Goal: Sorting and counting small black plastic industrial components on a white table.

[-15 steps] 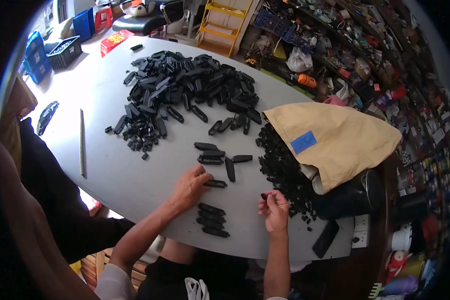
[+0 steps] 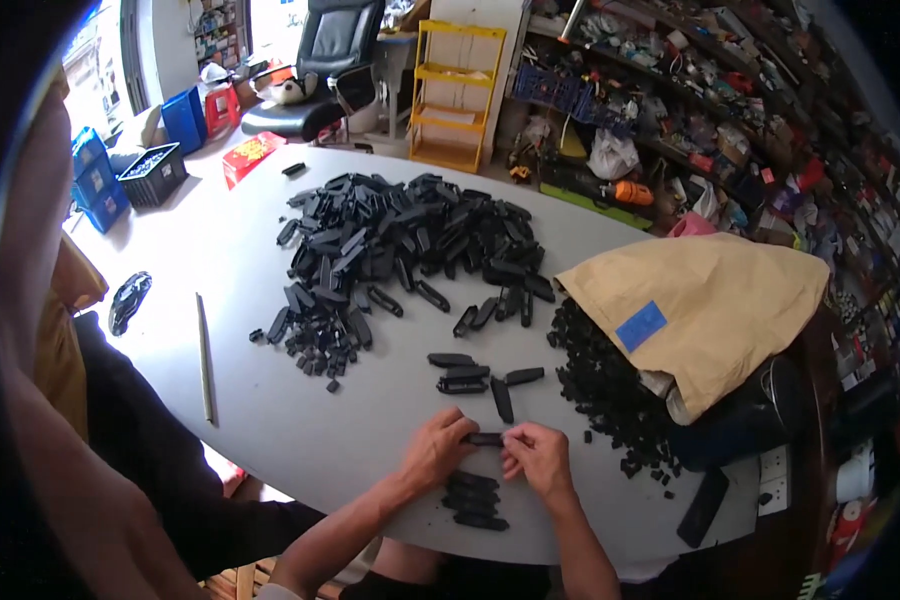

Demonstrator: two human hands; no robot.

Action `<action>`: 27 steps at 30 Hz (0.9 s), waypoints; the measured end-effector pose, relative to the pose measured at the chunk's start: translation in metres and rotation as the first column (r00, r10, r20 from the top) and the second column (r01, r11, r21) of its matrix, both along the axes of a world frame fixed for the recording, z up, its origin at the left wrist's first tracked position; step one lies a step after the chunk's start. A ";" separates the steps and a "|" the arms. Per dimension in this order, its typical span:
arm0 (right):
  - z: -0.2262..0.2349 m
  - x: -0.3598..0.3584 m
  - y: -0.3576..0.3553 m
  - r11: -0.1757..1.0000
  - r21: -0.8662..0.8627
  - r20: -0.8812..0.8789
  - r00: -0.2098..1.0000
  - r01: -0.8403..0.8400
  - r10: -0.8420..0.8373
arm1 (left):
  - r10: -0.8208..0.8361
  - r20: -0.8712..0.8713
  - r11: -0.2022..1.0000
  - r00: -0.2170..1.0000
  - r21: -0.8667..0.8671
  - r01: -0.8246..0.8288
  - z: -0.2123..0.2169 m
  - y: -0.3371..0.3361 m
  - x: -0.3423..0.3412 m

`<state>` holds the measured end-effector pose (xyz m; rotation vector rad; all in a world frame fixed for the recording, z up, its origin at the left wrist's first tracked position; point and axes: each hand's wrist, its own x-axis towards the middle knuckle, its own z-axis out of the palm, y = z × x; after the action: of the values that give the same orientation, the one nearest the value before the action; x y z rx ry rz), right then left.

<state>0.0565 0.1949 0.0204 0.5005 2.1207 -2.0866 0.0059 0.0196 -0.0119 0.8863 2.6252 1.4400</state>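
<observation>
My left hand (image 2: 438,451) is closed on the left end of a long, narrow black plastic part (image 2: 485,439), held low over the grey table. At the part's right end, my right hand (image 2: 540,460) pinches a small black plastic piece, which the fingers hide. Just below the hands lies a row of several similar long parts (image 2: 475,500). Beyond them is a loose group of more parts (image 2: 463,384). To the right of my right hand, a heap of small black pieces (image 2: 610,400) spreads from under a brown paper sack (image 2: 720,310).
A large pile of long black parts (image 2: 410,230) covers the table's far middle, with small black bits (image 2: 325,342) at its near edge. A thin stick (image 2: 205,358) lies left. A dark phone-like slab (image 2: 705,508) lies near right. Another person's arm (image 2: 40,330) is at the left.
My right hand has moved left with the small piece, up to the end of the long part in my left hand. The view has shifted, showing more of the room's far side.
</observation>
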 end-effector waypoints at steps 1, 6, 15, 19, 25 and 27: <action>0.004 -0.006 -0.006 0.999 0.031 -0.026 1.000 -0.013 0.014 | -0.001 -0.035 1.000 0.999 0.015 0.001 0.000 -0.002 -0.001; 0.010 -0.011 -0.013 0.978 0.205 0.024 0.999 -0.029 0.024 | -0.024 -0.025 1.000 0.999 0.020 0.024 -0.002 -0.001 -0.001; 0.008 -0.014 -0.028 0.982 0.159 -0.012 0.995 -0.101 0.104 | -0.027 0.000 0.988 1.000 0.152 0.027 -0.007 -0.013 0.001; -0.004 -0.024 -0.033 0.901 0.423 -0.139 0.975 -0.099 0.173 | -0.025 0.001 0.992 1.000 0.127 0.025 -0.003 -0.012 -0.005; -0.005 -0.031 -0.034 0.768 0.637 -0.190 0.950 -0.072 0.247 | -0.019 -0.018 0.984 1.000 0.176 0.022 -0.009 -0.007 -0.005; 0.000 -0.031 -0.036 0.702 0.708 -0.165 0.948 -0.078 0.272 | -0.023 0.016 0.983 1.000 0.180 0.020 -0.007 -0.007 -0.004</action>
<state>0.0255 0.1592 0.0202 0.0565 2.9559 -1.2280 0.0020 0.0121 -0.0192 0.9079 2.4950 1.6930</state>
